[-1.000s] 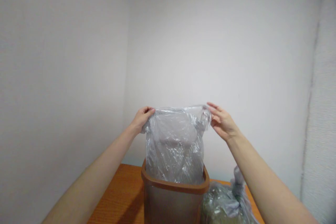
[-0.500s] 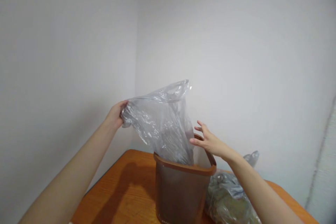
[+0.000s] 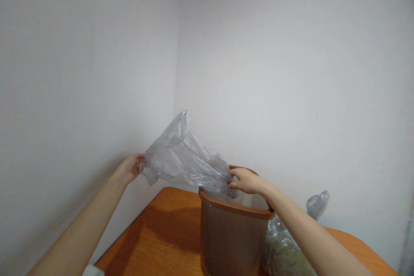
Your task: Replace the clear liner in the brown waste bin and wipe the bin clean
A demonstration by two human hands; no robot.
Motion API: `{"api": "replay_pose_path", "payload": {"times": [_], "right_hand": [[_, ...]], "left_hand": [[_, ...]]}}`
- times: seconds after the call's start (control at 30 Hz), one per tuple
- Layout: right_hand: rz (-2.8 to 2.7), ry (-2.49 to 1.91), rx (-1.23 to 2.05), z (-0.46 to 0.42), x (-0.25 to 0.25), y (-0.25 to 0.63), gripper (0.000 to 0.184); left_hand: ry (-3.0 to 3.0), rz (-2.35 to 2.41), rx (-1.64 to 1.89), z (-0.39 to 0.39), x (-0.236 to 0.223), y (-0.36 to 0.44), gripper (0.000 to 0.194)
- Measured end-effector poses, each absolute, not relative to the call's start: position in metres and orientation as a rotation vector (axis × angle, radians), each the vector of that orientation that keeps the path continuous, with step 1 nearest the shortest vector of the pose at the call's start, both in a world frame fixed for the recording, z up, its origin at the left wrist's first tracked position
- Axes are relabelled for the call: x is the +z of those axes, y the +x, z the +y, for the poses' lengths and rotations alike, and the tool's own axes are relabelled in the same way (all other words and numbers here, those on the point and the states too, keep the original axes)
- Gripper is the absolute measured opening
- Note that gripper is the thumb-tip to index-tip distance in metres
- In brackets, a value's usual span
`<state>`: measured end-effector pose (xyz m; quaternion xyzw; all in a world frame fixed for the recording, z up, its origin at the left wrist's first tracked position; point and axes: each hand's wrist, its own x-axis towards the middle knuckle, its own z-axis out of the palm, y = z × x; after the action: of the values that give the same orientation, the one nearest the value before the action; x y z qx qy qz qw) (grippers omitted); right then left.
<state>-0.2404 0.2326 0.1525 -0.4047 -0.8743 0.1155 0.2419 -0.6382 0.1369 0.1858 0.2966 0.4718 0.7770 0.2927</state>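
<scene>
A thin, translucent grey plastic bag (image 3: 184, 159) stretches sideways between my two hands, its lower right part dipping into the mouth of a brown trash can (image 3: 233, 237). My left hand (image 3: 130, 168) is closed on the bag's left end, out past the can's left side. Over the can's opening, my right hand (image 3: 244, 180) pinches the bag's right part between thumb and fingers. One corner of the bag sticks up near its left end. The can stands upright, and its brown rim shows around the opening.
A wooden table (image 3: 168, 233) carries the can in a corner between pale walls (image 3: 274, 73). To the can's right, partly behind my right forearm, sits a filled, knotted clear plastic bag (image 3: 284, 254) with greenish-brown contents. A white object (image 3: 93, 271) shows at the bottom left.
My right hand has gone from open beside the bag to gripping it. My left hand has moved down and left, pulling the bag lower and more sideways. The view has shifted slightly.
</scene>
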Motion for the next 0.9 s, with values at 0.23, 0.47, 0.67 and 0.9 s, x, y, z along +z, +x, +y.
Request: {"api": "replay_pose_path", "payload": {"times": [0.23, 0.47, 0.67, 0.9], "right_hand": [[-2.117, -1.037, 0.213, 0.222, 0.186, -0.213, 0.009], [-2.057, -0.798, 0.451, 0.158, 0.216, -0.187, 0.032], [-2.030, -0.602, 0.648, 0.083, 0.226, -0.208, 0.045], [-2.029, -0.569, 0.191, 0.047, 0.214, -0.190, 0.014]], "left_hand": [[0.894, 1.282, 2.430, 0.098, 0.211, -0.615, 0.022], [2.343, 1.380, 2.197, 0.028, 0.245, -0.497, 0.040], [3.026, 1.378, 1.253, 0.022, 0.237, -0.437, 0.128], [2.847, 1.464, 0.921, 0.022, 0.216, -0.430, 0.020]]}}
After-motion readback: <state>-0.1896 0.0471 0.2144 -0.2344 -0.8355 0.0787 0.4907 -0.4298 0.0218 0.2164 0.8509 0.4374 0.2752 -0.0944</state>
